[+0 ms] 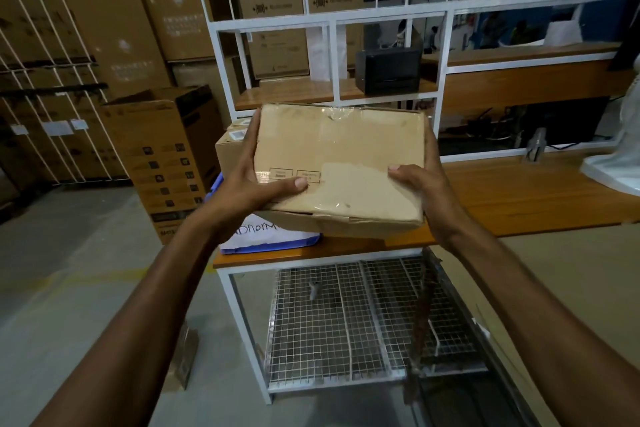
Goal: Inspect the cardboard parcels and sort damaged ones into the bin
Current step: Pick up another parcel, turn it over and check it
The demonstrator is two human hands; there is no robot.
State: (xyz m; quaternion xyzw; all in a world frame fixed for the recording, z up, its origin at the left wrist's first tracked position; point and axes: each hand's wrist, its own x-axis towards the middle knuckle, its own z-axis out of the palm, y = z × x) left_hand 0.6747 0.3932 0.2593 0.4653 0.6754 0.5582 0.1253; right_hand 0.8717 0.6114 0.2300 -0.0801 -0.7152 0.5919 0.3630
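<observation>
I hold a flat cardboard parcel (341, 163) up in front of me, above the left end of the wooden table (519, 194). Clear tape runs over its top and looks torn at the far edge; the near bottom edge is creased. My left hand (249, 180) grips its left side with the thumb on top. My right hand (422, 184) grips the right side, thumb on top as well. Below the parcel sits a blue bin (277, 239) with a white handwritten label. Another cardboard parcel (230, 146) lies in it, behind my left hand.
A white metal shelf frame (443, 80) rises behind the table with a black printer (388, 69) on it. A wire mesh rack (346, 322) sits under the table. Tall cardboard boxes (166, 156) stand at the left on the concrete floor. A white object (620, 163) rests at the table's right.
</observation>
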